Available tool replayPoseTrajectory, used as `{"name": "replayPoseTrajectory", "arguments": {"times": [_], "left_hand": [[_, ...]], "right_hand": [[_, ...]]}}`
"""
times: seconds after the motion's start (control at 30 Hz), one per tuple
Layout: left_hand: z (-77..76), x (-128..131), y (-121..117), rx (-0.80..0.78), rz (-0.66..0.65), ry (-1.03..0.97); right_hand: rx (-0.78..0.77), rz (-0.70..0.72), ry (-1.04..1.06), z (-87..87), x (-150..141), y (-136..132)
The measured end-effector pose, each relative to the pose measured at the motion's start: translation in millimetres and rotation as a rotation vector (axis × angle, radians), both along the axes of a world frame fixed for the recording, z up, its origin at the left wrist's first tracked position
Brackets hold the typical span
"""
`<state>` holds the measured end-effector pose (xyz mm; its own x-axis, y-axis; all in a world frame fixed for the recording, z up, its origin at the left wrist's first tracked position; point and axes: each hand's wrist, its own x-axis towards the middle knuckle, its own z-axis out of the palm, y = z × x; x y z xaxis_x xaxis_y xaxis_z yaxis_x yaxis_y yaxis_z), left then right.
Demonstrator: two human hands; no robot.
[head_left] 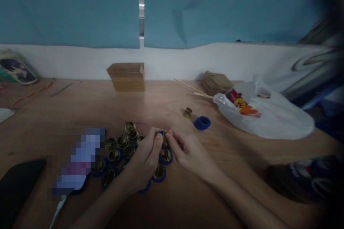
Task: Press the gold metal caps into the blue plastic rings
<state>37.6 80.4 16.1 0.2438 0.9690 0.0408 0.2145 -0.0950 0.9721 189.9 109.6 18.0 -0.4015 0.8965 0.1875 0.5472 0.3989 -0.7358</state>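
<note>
Between my two hands is a small round piece with a gold metal disc and a blue rim [165, 139]. The thumb and fingers of my left hand [145, 162] pinch it from the left. Pressed against its other side are the closed fingertips of my right hand [189, 154]. Several similar gold discs in blue rims [109, 178] lie around and under my left hand, which hides some of them. Plain-looking gold discs [130, 126] sit at the far side of that group. Beyond my right hand are a short stack of blue rings [202, 123] and gold discs [187, 112].
A phone [80, 161] with a white cable lies on the left. Against the back wall stand an open cardboard box [129, 80] and a smaller brown box [216, 83]. A white plastic bag [279, 118] and a dark bottle [301, 179] are on the right.
</note>
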Motion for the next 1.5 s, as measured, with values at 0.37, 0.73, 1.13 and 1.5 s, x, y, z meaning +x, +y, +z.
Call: {"name": "replayPoseTrajectory", "arguments": {"times": [0.37,0.73,1.13,1.5], "left_hand": [[-0.5,2.2,-1.7,0.022,0.031,-0.015],[-5.8,5.0,-2.3,0.067,0.038,0.013],[0.0,4.1,-2.0,0.042,-0.025,0.001],[-15.6,7.4,5.6,0.082,-0.009,-0.449]], "right_hand": [[-0.405,0.045,0.283,12.7,7.2,4.5],[-0.594,-0.027,0.481,2.7,1.8,1.4],[-0.534,-0.054,0.499,-0.7,0.3,1.0],[-0.312,-0.051,0.501,14.4,7.8,4.4]]}}
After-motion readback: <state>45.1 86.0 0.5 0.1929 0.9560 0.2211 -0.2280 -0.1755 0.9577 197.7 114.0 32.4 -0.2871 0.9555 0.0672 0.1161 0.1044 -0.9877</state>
